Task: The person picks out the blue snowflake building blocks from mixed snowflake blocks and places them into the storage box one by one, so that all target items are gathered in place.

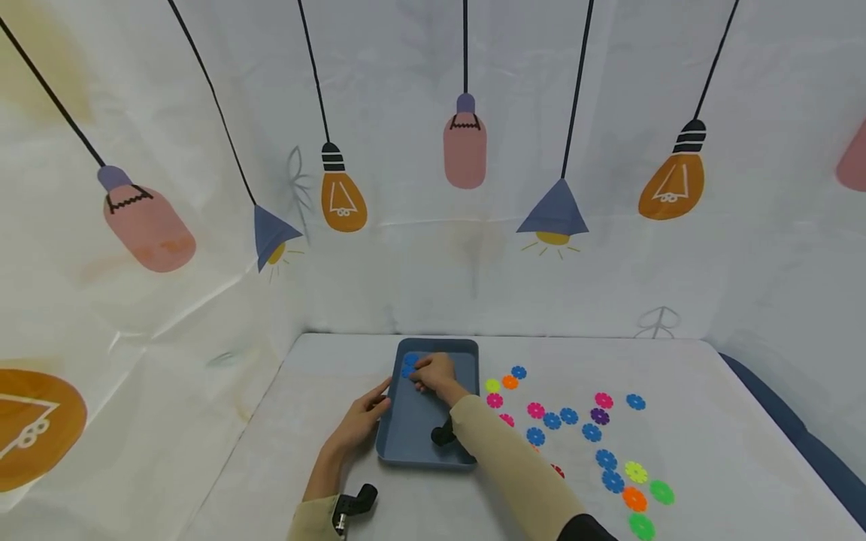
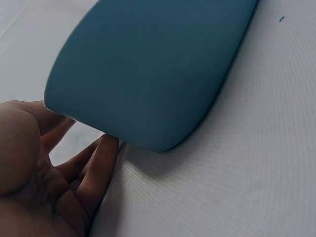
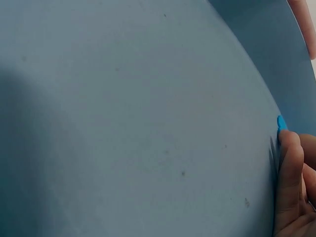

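Observation:
A blue-grey rectangular tray [image 1: 422, 436] lies on the white table. Along its left rim rests my left hand [image 1: 361, 421], fingertips touching the edge; in the left wrist view the fingers [image 2: 101, 173] meet the outside of the tray wall [image 2: 148, 89]. Over the tray's upper left part, my right hand [image 1: 436, 373] pinches a blue notched disc [image 3: 280, 123] between thumb and fingers, close to the tray wall. Another blue disc [image 1: 411, 360] lies in the tray's upper left corner. The fingers partly hide the held disc.
Several loose notched discs are scattered right of the tray, among them an orange disc [image 1: 634, 499], a green disc [image 1: 661, 492], a purple disc [image 1: 599, 415] and a pink disc [image 1: 604, 400]. A wall sheet [image 1: 406, 285] with printed lamps borders the table's back. A dark blue chair [image 1: 778, 413] stands at right.

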`<action>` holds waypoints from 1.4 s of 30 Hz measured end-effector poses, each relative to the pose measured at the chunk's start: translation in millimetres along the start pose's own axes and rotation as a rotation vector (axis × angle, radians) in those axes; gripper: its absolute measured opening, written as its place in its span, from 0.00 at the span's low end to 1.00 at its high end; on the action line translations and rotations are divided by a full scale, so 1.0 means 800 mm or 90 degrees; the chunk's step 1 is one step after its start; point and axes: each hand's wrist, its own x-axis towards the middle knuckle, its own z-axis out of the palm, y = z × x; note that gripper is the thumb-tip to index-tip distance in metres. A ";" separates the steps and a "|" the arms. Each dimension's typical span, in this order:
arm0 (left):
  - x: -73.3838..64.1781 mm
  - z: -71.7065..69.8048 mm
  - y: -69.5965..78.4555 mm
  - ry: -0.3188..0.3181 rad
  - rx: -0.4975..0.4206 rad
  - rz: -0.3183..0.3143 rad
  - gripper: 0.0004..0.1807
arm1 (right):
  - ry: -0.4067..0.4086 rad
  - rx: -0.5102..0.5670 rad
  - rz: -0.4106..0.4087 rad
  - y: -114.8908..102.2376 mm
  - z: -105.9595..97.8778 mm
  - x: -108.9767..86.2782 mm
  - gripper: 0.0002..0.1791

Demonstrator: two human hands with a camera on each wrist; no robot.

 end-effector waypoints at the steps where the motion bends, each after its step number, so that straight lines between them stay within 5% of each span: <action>1: 0.000 0.000 0.000 -0.002 0.000 0.003 0.28 | 0.000 0.001 -0.003 0.000 0.000 0.000 0.12; 27: -0.002 0.000 -0.001 0.007 0.008 0.016 0.27 | -0.034 -0.042 -0.024 -0.012 -0.010 -0.017 0.15; 37: -0.001 0.001 0.002 0.010 0.006 0.002 0.28 | -0.159 -0.155 -0.055 -0.024 -0.056 -0.027 0.15; 42: 0.014 0.001 -0.025 0.033 0.011 -0.009 0.28 | -0.216 -0.171 -0.068 -0.038 -0.087 -0.037 0.19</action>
